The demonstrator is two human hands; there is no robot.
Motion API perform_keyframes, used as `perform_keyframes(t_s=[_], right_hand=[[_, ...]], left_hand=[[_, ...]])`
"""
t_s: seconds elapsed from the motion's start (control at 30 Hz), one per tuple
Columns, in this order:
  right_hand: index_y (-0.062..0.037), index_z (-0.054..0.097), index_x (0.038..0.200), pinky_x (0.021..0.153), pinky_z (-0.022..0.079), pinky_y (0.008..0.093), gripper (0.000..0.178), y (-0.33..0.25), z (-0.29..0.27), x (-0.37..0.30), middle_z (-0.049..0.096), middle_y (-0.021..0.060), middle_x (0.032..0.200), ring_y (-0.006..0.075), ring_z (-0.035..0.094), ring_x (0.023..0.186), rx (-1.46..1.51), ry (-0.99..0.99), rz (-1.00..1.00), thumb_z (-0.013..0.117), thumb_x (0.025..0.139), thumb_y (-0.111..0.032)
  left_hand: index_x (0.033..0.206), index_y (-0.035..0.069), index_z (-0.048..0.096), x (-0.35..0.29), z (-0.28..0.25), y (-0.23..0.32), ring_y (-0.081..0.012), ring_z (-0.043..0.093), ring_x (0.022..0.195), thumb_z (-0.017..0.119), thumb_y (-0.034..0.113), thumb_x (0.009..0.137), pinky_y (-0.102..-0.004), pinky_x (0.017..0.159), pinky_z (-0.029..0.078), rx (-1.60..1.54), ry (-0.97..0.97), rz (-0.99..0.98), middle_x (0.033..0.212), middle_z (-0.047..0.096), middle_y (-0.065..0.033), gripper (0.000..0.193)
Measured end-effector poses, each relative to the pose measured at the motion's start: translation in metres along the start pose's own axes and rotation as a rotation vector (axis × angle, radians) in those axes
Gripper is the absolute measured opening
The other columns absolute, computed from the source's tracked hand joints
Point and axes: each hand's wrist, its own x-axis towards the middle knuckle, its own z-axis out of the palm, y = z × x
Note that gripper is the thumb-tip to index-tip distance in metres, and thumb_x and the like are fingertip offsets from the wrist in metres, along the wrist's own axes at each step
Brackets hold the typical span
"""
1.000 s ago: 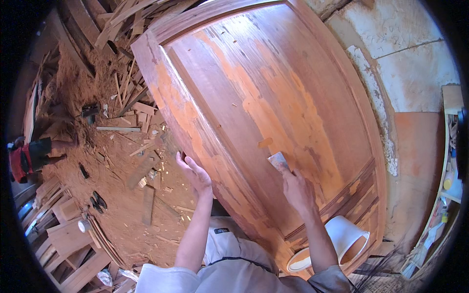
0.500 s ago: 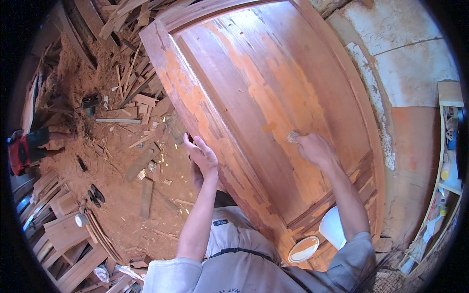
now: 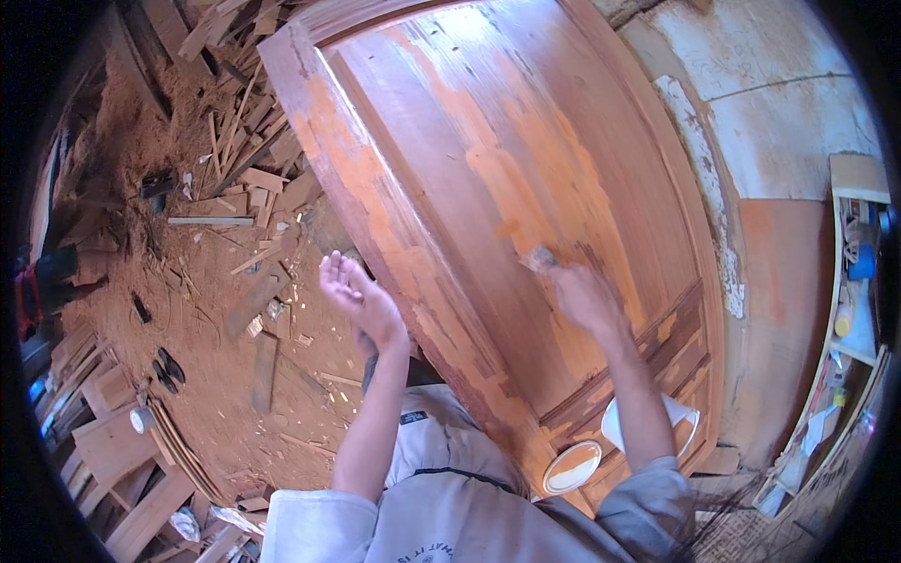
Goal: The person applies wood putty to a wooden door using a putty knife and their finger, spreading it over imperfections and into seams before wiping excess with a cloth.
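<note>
Looking down from the head view, your right hand [image 3: 584, 298] presses a small pale pad [image 3: 539, 259] against the big wooden door panel [image 3: 526, 169], fingers closed around it. Your left hand [image 3: 359, 298] hangs open off the panel's left edge, holding nothing. Probably best to keep the pad flat, follow the grain, and steady the panel's edge. A white tub [image 3: 668, 422] and its lid [image 3: 572, 466] sit below.

Right hand [image 3: 584, 298] motion-blurred, small pale tool [image 3: 539, 259] in its fingers [image 3: 563, 276] indistinct, shelf [image 3: 849, 310] clutter too small to identify
</note>
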Motion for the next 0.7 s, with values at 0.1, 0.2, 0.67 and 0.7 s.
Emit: perform_keyframes(t_s=[0.1,0.2,0.67,0.7], right_hand=[[-0.0201,0.063,0.122,0.073,0.052,0.0492,0.031,-0.013,-0.028,0.013,0.066,0.0183,0.099,0.0385,0.065,0.083,-0.047,0.034,-0.213,0.054,0.093,-0.016],[-0.02,0.065,0.118,0.074,0.052,0.0491,0.026,-0.03,-0.031,0.037,0.067,0.0186,0.099,0.0365,0.067,0.085,-0.33,-0.066,-0.191,0.054,0.094,-0.023],[-0.0185,0.052,0.138,0.081,0.052,0.0473,0.042,0.034,0.045,-0.02,0.066,0.0197,0.108,0.0379,0.065,0.095,0.169,0.196,-0.135,0.052,0.096,-0.013],[-0.0185,0.052,0.138,0.081,0.052,0.0473,0.042,0.022,0.063,-0.021,0.066,0.0197,0.108,0.0379,0.065,0.095,0.174,0.197,-0.137,0.052,0.096,-0.013]], left_hand=[[0.117,0.003,0.05,-0.021,-0.034,0.084,-0.018,0.055,0.1,0.048,0.036,0.101,-0.0322,0.088,0.042,-0.469,-0.187,-0.142,0.112,0.059,-0.0091,0.037],[0.1,0.008,0.051,-0.045,-0.076,0.152,-0.0179,0.052,0.083,0.046,0.04,0.099,-0.034,0.076,0.041,-0.974,-0.42,0.027,0.095,0.056,-0.0086,0.032],[0.095,0.014,0.053,-0.074,-0.138,0.23,-0.0191,0.051,0.079,0.048,0.048,0.095,-0.0361,0.07,0.039,-1.257,-0.754,0.183,0.092,0.057,-0.0053,0.034],[0.095,0.014,0.054,-0.074,-0.139,0.227,-0.0192,0.051,0.08,0.049,0.048,0.095,-0.0362,0.07,0.039,-1.236,-0.75,0.185,0.092,0.057,-0.005,0.034]])
